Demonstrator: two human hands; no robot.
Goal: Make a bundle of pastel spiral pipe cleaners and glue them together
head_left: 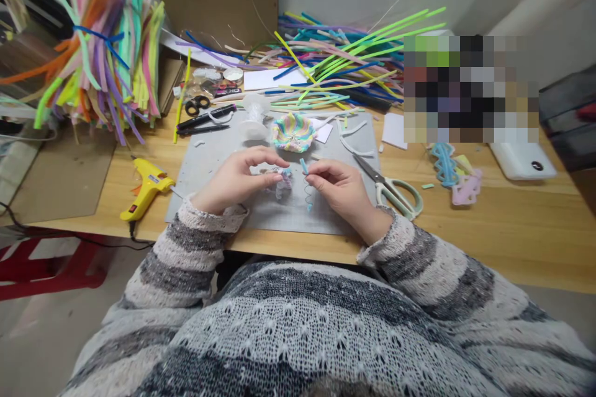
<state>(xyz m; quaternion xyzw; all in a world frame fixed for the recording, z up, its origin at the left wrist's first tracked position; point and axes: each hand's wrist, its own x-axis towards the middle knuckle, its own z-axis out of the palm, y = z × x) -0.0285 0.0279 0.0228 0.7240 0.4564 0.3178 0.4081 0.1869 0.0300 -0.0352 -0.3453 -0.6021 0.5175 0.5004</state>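
Observation:
My right hand pinches a short light-blue piece between thumb and fingers. A thin wavy strand hangs below it, with a small blue bit at its lower end. My left hand is closed, thumb and fingertips around a small pale lilac and blue fuzzy piece above the grey mat. Just beyond the hands sits a wavy pastel striped flower-like piece. A clear spool stands to its left.
Green-handled scissors lie right of my right hand. A yellow glue gun rests at the left. Pipe cleaners pile at the back. A white device and blue and pink pieces are at the right.

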